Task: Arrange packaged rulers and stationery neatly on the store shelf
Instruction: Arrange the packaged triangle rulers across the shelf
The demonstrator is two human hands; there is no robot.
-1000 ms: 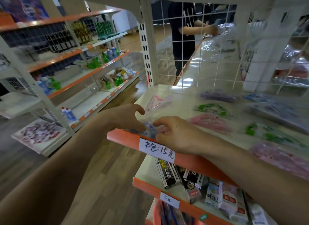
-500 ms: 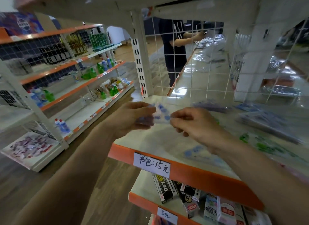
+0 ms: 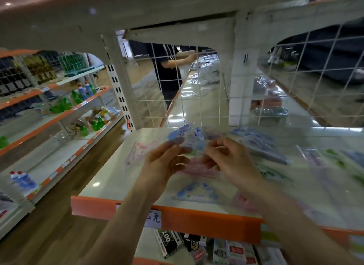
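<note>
A clear packet with a blue ruler set (image 3: 190, 137) is held above the white shelf (image 3: 110, 178). My left hand (image 3: 164, 164) pinches its left end and my right hand (image 3: 229, 162) pinches its right end. Flat on the shelf lie a pink ruler packet (image 3: 138, 153) at the left, another blue packet (image 3: 195, 191) near the front edge, a pink one (image 3: 201, 172) under my hands, and green (image 3: 273, 173) and blue (image 3: 262, 144) packets to the right. The image is blurred.
An orange shelf lip (image 3: 197, 219) with a price label runs along the front. A wire grid back (image 3: 187, 99) closes the shelf; behind it stands a person (image 3: 167, 73). Boxed goods (image 3: 169, 243) fill the shelf below. Bottles (image 3: 23, 181) sit on the left rack.
Both hands lifted the blue packet from the shelf's front edge and carried it up and back. The view has moved closer to the shelf.
</note>
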